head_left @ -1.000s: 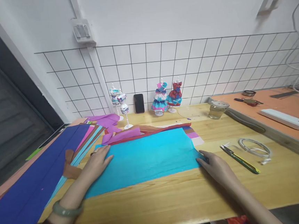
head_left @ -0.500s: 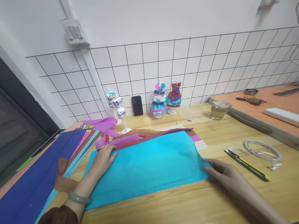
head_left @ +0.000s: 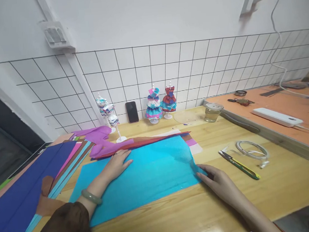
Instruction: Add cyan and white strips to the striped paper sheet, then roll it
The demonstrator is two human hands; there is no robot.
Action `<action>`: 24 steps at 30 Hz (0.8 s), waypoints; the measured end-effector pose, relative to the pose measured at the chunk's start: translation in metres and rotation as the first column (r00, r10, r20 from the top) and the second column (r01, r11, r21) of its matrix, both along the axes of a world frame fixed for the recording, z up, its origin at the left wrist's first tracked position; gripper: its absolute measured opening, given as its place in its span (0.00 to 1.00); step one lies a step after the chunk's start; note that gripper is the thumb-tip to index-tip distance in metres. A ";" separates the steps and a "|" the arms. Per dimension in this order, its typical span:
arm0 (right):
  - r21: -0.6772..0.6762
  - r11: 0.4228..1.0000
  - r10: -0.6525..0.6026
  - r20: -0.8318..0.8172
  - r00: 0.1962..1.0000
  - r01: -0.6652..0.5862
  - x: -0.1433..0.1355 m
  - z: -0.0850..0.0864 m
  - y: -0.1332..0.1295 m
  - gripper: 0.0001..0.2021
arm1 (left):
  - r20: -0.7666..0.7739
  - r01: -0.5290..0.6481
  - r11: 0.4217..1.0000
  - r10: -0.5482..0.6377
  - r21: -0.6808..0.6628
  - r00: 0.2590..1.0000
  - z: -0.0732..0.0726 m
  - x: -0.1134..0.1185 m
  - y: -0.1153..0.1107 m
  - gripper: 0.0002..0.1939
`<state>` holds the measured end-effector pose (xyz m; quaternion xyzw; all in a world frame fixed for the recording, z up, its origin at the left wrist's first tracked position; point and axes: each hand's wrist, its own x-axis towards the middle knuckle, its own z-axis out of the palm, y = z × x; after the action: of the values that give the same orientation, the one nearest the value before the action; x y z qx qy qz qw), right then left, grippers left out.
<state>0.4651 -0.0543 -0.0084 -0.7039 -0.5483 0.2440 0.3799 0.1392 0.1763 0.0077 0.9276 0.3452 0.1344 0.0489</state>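
Observation:
A bright blue sheet, which looks like crepe paper (head_left: 154, 173), lies spread on the wooden table. My left hand (head_left: 118, 166) rests flat on its upper left part, fingers stretched toward the far edge. At the sheet's right edge, my right hand (head_left: 215, 179) pinches the paper between thumb and fingers; that edge curls up slightly. Just beyond the sheet lie red strips (head_left: 156, 140) and purple pieces (head_left: 116, 147). Green-and-yellow thread snips (head_left: 240, 165) lie to the right of my right hand.
Dark blue sheets (head_left: 22, 181) and coloured strips cover the table's left. Small dress forms, two in ruffled dresses (head_left: 153, 107), stand along the wall beside a phone (head_left: 132, 111). A lidded cup (head_left: 213, 113), coiled cable (head_left: 252, 150) and orange raised surface (head_left: 272, 102) are at right.
The view has turned to the right. My left hand has slid rightward over the blue sheet, away from its left edge. My right hand keeps its pinch on the right edge.

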 end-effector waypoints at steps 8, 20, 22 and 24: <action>0.025 0.999 0.029 0.062 0.998 -0.030 0.001 0.002 -0.003 0.18 | -0.036 -0.071 0.997 0.071 -0.012 0.997 0.018 0.014 0.006 0.23; 0.056 0.998 -0.017 -0.002 1.000 0.017 0.001 0.005 -0.009 0.16 | 0.031 0.130 0.990 -0.132 0.058 0.991 0.076 0.001 -0.067 0.10; 0.095 0.994 -0.050 -0.080 0.996 0.057 0.003 0.004 -0.013 0.14 | 0.003 0.126 0.982 -0.128 0.141 0.992 0.085 -0.005 -0.094 0.12; 0.099 0.992 -0.061 -0.153 0.986 0.077 0.005 0.006 -0.021 0.11 | 0.001 0.173 0.958 -0.178 0.230 0.984 0.091 -0.011 -0.124 0.14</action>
<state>0.4698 -0.0753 -0.0021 -0.6812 -0.5055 0.2540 0.4646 0.1287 0.0522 0.0991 0.9524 0.2433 0.1785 -0.0429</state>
